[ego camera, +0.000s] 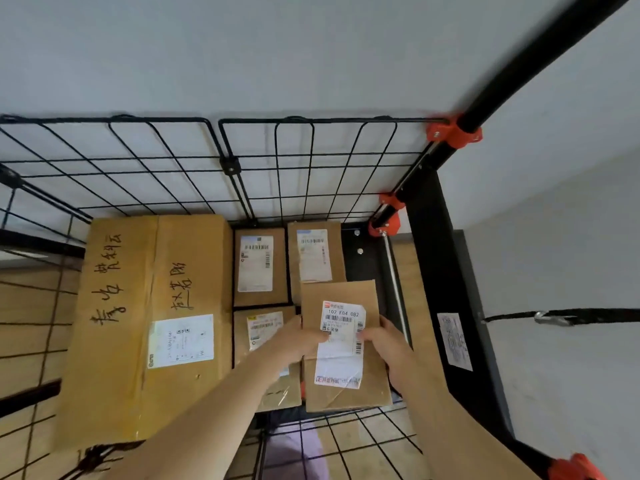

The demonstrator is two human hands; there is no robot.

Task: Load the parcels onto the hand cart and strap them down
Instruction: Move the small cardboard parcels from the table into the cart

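Arms outstretched, left hand (297,338) and right hand (388,342) grip parcel (341,293).

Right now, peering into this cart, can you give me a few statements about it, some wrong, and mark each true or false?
1. The left hand and the right hand both grip the small parcel. True.
2. That parcel carries no label. False: a white barcode label is on top.
3. The large box has handwriting on it. True.
4. The large box lies right of the small parcel. False: it lies to its left.
5. The cart's back wall is solid sheet. False: it is black wire mesh.
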